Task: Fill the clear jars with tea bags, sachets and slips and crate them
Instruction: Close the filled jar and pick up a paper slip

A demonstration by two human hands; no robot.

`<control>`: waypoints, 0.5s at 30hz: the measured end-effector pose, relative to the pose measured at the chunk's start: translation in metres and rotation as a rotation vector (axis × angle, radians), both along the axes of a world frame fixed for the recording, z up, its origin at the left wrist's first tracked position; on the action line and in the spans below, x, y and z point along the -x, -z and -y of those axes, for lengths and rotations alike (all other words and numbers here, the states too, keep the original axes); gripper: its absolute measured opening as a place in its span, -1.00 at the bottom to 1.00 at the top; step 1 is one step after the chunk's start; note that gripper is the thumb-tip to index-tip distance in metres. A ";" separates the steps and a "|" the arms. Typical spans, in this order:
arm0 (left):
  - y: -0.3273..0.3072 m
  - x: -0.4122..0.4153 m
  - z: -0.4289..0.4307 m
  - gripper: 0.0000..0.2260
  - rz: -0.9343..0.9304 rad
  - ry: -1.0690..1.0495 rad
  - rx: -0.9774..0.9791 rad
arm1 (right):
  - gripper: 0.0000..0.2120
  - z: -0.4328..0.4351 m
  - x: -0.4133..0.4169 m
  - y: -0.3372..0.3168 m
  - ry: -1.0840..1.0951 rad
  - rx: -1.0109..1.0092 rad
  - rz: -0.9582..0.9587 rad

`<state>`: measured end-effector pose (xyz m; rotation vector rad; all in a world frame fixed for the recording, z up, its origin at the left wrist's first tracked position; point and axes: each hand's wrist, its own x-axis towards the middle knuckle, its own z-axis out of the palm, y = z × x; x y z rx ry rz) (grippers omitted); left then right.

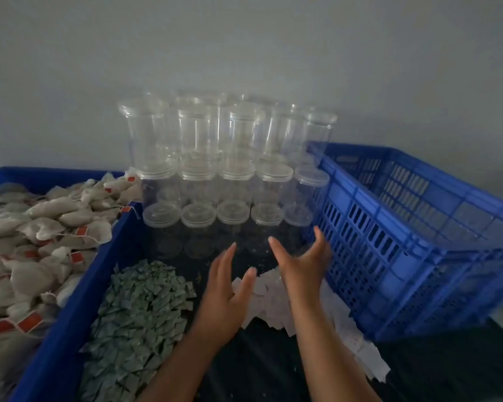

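Observation:
Several clear lidded jars (215,158) stand stacked in rows at the back of the dark table. My left hand (227,294) and my right hand (299,265) reach toward the front row, fingers spread and empty, just short of the nearest jar (266,219). Tea bags (41,245) with red tags fill a blue bin (79,309) at the left. Green sachets (140,314) lie heaped on the table left of my left hand. White paper slips (343,323) are scattered under and behind my right forearm.
A blue slatted crate (413,245) sits at the right, tilted, with nothing visible inside; its wall is close beside my right hand. A plain grey wall (273,53) stands behind the jars. The dark table surface (259,367) shows between my forearms.

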<state>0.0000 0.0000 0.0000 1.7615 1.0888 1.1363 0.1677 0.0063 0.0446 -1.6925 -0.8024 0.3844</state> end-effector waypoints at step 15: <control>0.017 -0.079 -0.021 -0.62 0.037 0.293 0.151 | -0.52 0.007 -0.032 0.049 -0.064 0.266 0.455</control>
